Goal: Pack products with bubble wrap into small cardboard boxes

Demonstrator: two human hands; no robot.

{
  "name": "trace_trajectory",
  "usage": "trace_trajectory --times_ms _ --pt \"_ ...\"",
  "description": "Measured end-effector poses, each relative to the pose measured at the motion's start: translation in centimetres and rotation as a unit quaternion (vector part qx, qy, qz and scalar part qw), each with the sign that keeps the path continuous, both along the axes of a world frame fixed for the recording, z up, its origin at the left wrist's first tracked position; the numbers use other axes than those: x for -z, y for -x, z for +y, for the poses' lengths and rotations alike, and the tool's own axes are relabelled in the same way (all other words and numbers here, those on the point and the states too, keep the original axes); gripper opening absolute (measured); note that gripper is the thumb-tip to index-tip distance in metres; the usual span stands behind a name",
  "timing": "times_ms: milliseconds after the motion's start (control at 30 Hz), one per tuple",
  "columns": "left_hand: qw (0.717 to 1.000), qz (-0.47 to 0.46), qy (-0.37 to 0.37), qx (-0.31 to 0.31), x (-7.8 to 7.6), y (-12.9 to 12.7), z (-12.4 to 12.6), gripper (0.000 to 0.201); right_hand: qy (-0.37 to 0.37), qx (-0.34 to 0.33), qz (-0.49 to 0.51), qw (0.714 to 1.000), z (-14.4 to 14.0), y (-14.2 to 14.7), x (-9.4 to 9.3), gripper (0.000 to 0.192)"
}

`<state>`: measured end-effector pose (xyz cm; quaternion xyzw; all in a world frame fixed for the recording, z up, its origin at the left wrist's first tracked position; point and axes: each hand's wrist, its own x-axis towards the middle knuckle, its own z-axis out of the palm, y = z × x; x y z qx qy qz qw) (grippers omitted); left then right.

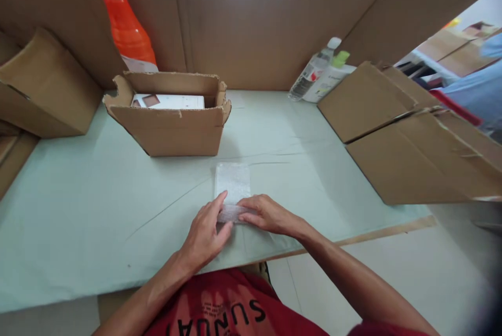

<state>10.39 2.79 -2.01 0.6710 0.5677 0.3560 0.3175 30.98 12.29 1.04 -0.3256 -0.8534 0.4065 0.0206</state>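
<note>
A flat, whitish, translucent bubble-wrap pouch (232, 181) lies on the table before me, its near end folded over into a band. At its left edge is my left hand (204, 231), thumb and fingers curled about the near corner. From the right, my right hand (269, 214) pinches the folded near end, with the fingers on top and the thumb along the near side. What is inside the pouch, if anything, I cannot make out.
Beyond the pouch stands an open cardboard box (182, 129) holding white printed boxes (176, 101). An orange bottle (127, 27) is behind it. Cardboard boxes (415, 142) flank the right side, near a clear bottle (314, 69) and a green-capped bottle (331, 77). Another carton (50, 85) stands left.
</note>
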Motion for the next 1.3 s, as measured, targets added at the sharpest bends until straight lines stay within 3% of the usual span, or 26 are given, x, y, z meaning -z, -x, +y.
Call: trace_trajectory --times_ms 67,167,233,300,367,467,533,600,667,767,833,900,967,1067,1200,1300 --pt "0.998 0.008 0.051 -0.028 0.4 -0.1 0.5 0.057 -0.03 0.061 0.007 0.998 -0.6 0.0 0.7 0.025" --pt "0.995 0.04 0.084 -0.044 0.6 0.1 1.5 0.059 -0.211 0.158 0.043 0.964 -2.2 -0.6 1.0 0.028" --pt "0.993 0.061 0.09 -0.045 0.6 0.1 2.0 0.06 -0.324 0.154 0.063 0.931 -3.4 -1.0 0.8 0.024" --pt "0.992 0.076 0.091 -0.043 0.7 0.0 2.3 0.06 -0.369 0.092 0.061 0.923 -4.3 -1.2 0.9 0.024" --pt "0.992 0.083 0.078 -0.052 0.8 -0.1 2.4 0.059 -0.377 0.037 0.046 0.924 -4.6 -1.1 1.5 0.029" --pt "0.994 0.087 -0.021 -0.07 0.6 0.0 1.9 0.056 -0.371 0.033 0.047 0.927 -3.9 -0.5 2.6 0.031" --pt "0.988 0.1 -0.108 -0.038 0.3 0.5 1.1 0.058 -0.341 0.045 0.068 0.937 -3.4 -0.1 2.8 0.03" --pt "0.982 0.108 -0.15 0.025 -0.1 1.0 0.1 0.06 -0.276 0.054 0.091 0.955 -3.1 0.0 2.4 0.029" --pt "0.985 0.094 -0.136 0.056 -0.4 1.5 -0.9 0.057 -0.177 0.063 0.102 0.977 -3.2 0.0 1.7 0.028" --pt "0.997 0.064 -0.052 0.014 -0.3 1.9 -1.4 0.05 -0.078 0.092 0.101 0.988 -3.6 0.0 0.9 0.028" --pt "0.998 0.06 -0.001 -0.021 0.0 1.8 -0.9 0.05 -0.141 0.129 0.094 0.977 -4.1 0.1 0.8 0.028" --pt "0.996 0.076 0.008 -0.049 0.4 1.7 -0.2 0.051 -0.259 0.14 0.085 0.952 -4.5 0.3 1.0 0.029" --pt "0.991 0.104 -0.014 -0.077 0.7 1.5 0.5 0.049 -0.332 0.092 0.069 0.936 -4.7 0.5 1.3 0.031" --pt "0.985 0.115 -0.03 -0.122 0.6 1.5 0.5 0.047 -0.352 0.021 0.033 0.935 -4.3 1.1 1.9 0.039" --pt "0.975 -0.04 0.058 -0.209 0.2 1.7 -1.4 0.06 -0.35 0.036 0.027 0.936 -3.1 2.1 2.9 0.038" --pt "0.936 -0.228 0.13 -0.236 0.1 1.6 -2.7 0.074 -0.336 0.081 0.074 0.935 -3.0 2.6 3.1 0.031"
